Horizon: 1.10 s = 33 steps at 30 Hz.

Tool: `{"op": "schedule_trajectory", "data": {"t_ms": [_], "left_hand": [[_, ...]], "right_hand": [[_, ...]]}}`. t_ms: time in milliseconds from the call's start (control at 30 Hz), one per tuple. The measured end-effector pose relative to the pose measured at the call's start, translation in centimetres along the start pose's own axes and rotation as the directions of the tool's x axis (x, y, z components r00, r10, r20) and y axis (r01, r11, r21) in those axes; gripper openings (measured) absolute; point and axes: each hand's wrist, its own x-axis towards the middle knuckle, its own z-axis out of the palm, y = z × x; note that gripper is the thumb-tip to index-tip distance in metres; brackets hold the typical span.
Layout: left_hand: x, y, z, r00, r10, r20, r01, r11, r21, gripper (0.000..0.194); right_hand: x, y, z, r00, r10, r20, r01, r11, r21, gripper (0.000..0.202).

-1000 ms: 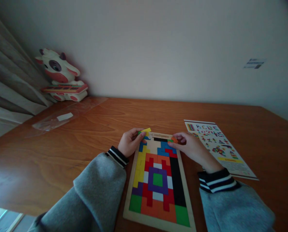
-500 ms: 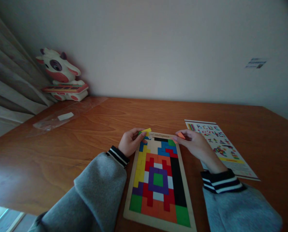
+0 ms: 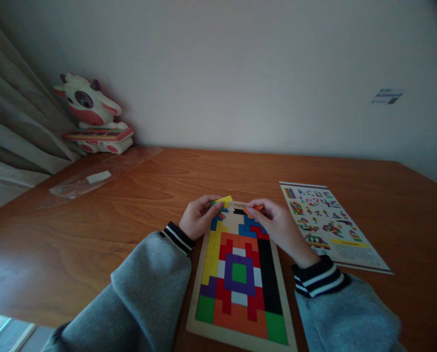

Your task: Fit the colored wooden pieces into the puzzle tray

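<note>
A wooden puzzle board (image 3: 191,325) lies in front of me, most of its tray filled with coloured block pieces. Bare wood shows in a gap near the far end. At the board's far left corner my left hand (image 3: 199,217) pinches a yellow puzzle piece (image 3: 225,200); a bit of green shows beside its fingers. My right hand (image 3: 275,222) is over the far right part of the board, its thumb and fingers closed on an orange puzzle piece (image 3: 250,213). The fingers partly cover that piece.
To the right of the board lies a printed pattern sheet (image 3: 335,234). A cow-shaped toy keyboard (image 3: 97,132) stands at the back left by the curtain (image 3: 12,122). Clear plastic wrapping (image 3: 69,188) lies in front of it on the wooden table (image 3: 137,215).
My right hand has moved left, carrying the orange puzzle piece from beyond the board's right edge to over its far end. My left hand has barely moved.
</note>
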Motion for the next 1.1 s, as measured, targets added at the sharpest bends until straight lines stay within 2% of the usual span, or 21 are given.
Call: {"op": "schedule_trajectory", "data": {"t_ms": [167, 233, 433, 567, 700, 800, 933, 1100], "left_hand": [[-0.2, 0.0, 0.2, 0.996, 0.032, 0.083, -0.03, 0.999, -0.027, 0.035], [-0.2, 0.0, 0.2, 0.996, 0.034, 0.081, -0.032, 0.999, -0.02, 0.035], [0.5, -0.5, -0.6, 0.993, 0.04, -0.11, -0.034, 0.998, 0.051, 0.039], [0.7, -0.6, -0.8, 0.991, 0.026, -0.134, -0.019, 0.998, 0.052, 0.042], [0.4, -0.1, -0.4, 0.996, -0.013, -0.094, 0.015, 1.0, 0.016, 0.04], [0.2, 0.1, -0.1, 0.998, -0.034, -0.056, 0.032, 0.999, -0.024, 0.04], [0.1, -0.1, 0.0, 0.999, -0.02, 0.049, 0.023, 0.998, -0.059, 0.037], [-0.1, -0.3, -0.1, 0.985, 0.03, 0.172, -0.026, 0.999, -0.027, 0.03]], "right_hand": [[-0.5, -1.0, 1.0, 0.994, -0.083, 0.073, 0.088, 0.994, -0.063, 0.024], [-0.6, -1.1, 1.4, 0.988, -0.126, 0.087, 0.132, 0.989, -0.068, 0.023], [-0.6, -0.7, 1.4, 0.992, -0.108, 0.066, 0.114, 0.989, -0.092, 0.028], [-0.4, -0.5, 1.1, 0.997, -0.077, 0.013, 0.077, 0.996, -0.054, 0.032], [-0.3, -0.8, 0.5, 0.998, -0.043, -0.049, 0.042, 0.999, -0.015, 0.027], [-0.4, -1.1, 0.5, 0.999, -0.043, -0.016, 0.041, 0.996, -0.073, 0.023], [-0.7, -1.4, 1.2, 0.992, -0.115, 0.045, 0.12, 0.986, -0.114, 0.024], [-0.8, -1.5, 2.0, 0.982, -0.183, 0.036, 0.186, 0.971, -0.15, 0.018]]}}
